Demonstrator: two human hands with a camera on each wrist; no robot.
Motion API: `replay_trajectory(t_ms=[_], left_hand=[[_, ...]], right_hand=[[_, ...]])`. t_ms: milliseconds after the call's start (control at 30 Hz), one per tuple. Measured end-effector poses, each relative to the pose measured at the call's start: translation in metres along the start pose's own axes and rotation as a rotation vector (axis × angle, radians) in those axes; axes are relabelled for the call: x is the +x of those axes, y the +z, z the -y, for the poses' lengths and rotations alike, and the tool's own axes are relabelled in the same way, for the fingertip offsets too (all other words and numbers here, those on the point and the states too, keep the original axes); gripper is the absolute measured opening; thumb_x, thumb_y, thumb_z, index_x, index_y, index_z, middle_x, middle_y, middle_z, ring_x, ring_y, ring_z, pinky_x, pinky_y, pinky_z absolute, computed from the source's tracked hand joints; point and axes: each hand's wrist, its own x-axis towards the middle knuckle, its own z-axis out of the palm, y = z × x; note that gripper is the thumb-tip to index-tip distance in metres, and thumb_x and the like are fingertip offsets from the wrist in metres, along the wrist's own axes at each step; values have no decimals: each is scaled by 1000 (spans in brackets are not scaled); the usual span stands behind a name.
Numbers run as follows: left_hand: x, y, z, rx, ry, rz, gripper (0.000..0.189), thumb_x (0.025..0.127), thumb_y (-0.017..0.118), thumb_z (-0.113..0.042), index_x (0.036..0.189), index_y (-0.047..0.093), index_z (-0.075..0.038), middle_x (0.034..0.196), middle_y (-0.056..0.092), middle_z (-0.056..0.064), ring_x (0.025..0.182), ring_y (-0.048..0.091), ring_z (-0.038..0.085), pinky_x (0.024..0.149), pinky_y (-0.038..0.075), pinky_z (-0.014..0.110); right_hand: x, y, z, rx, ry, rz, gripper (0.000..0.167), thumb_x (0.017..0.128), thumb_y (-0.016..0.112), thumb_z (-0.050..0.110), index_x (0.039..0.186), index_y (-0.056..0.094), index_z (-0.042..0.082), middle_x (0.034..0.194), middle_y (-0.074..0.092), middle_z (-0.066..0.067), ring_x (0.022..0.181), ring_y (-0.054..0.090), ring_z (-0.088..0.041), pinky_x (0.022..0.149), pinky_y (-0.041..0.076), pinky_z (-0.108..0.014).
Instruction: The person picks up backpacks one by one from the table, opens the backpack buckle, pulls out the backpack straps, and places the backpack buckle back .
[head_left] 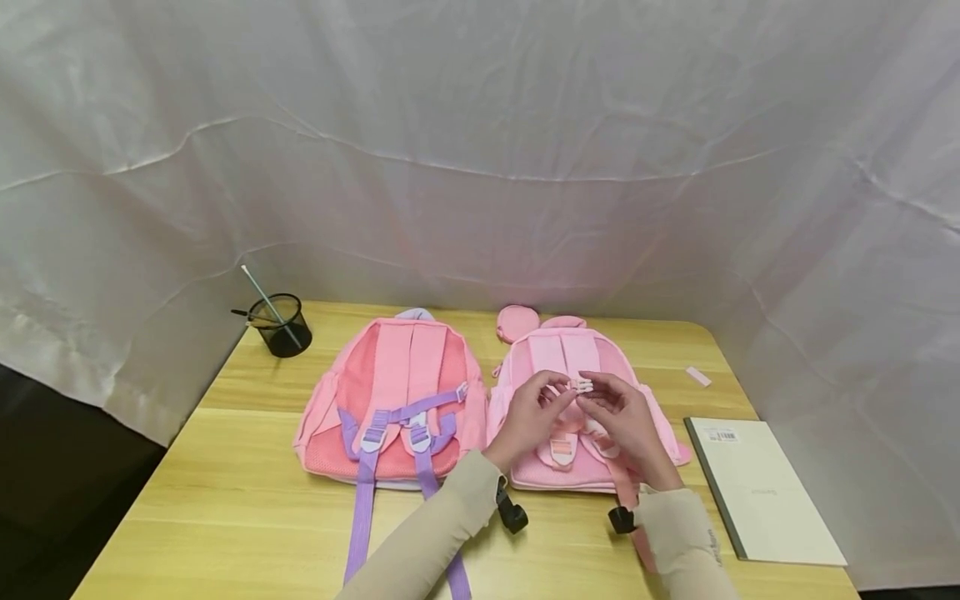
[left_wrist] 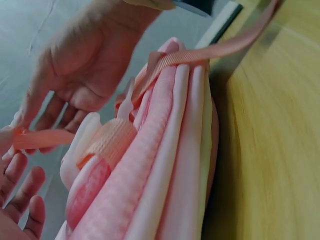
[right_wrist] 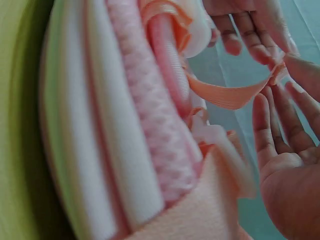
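Over the light pink backpack (head_left: 573, 479), my two hands meet at a small white buckle (head_left: 582, 386). My left hand (head_left: 531, 414) pinches its left side between thumb and fingers. From the right, my right hand (head_left: 628, 419) pinches the other end. An orange strap (right_wrist: 225, 96) runs from the backpack up to the fingertips in the right wrist view. The backpack lies with its shoulder straps up, and a white strap adjuster (head_left: 561, 450) sits below the hands. Fingers partly cover the buckle.
A coral backpack (head_left: 393, 358) with purple straps (head_left: 363, 508) lies on the left. A black mesh pen cup (head_left: 285, 337) stands at the back left. A notebook (head_left: 765, 492) and a small pale pink piece (head_left: 698, 377) lie on the right. Grey curtains surround the table.
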Motion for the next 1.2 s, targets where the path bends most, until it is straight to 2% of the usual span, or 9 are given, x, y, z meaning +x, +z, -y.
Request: replay_trajectory(t_ms=[133,233,400,500,667,800,900,1067,1200], left_hand=[[-1,2,2,-88,-7,-5,24,101,68,-29,120,68,-13,102,68,6,76,64,19,64,57,28],[0,4,3,-108,0,-19,24,102,68,-29,120,68,-13,102,67,7,77,66,26,64,58,29],[-1,5,3,-99,-2,-56,21,101,68,-28,118,69,-15,102,67,7,74,62,12,65,52,22],[-1,6,3,-103,5,-51,21,101,69,-27,118,69,-15,102,67,7,75,59,7,66,51,20],[-2,6,5,-95,22,-44,21,101,69,-29,117,69,-15,102,68,5,76,59,7,66,52,20],[-3,6,6,-82,21,-57,20,100,70,-29,115,70,-15,101,68,5,75,57,6,67,48,18],[-3,6,7,-82,20,-60,20,100,70,-29,114,70,-15,100,67,4,75,57,6,68,47,18],[-3,7,9,-82,20,-57,20,100,70,-29,115,70,-15,100,68,5,74,58,6,67,48,18],[-4,7,8,-85,23,-50,22,99,71,-30,115,70,-14,100,68,5,75,57,6,67,48,18]], right_hand=[[0,2,-3,6,-3,-18,46,95,77,15,136,62,-1,115,69,-2,101,66,-3,89,55,-16],[0,2,-3,22,-19,-50,44,96,75,13,135,63,0,111,71,3,100,67,-3,89,55,-16],[0,2,-1,66,-43,-98,39,96,75,11,131,66,-3,105,74,6,97,69,-5,87,57,-18],[-1,1,1,74,-52,-112,37,95,76,10,128,68,-4,103,74,6,95,70,-5,85,57,-18],[0,2,2,68,-38,-109,42,93,78,12,129,67,-5,100,74,9,92,70,-5,84,58,-18],[0,5,5,64,-20,-114,47,92,80,14,131,66,-5,100,75,9,92,71,-5,82,58,-18],[-1,5,6,75,-19,-118,47,91,80,13,132,66,-4,102,75,8,92,71,-5,82,58,-18],[-1,5,6,132,-17,-115,50,90,81,9,133,62,-9,106,74,7,93,71,-6,82,59,-19],[-2,4,6,115,-11,-98,50,91,80,11,133,63,-8,108,74,8,94,71,-6,83,58,-20]])
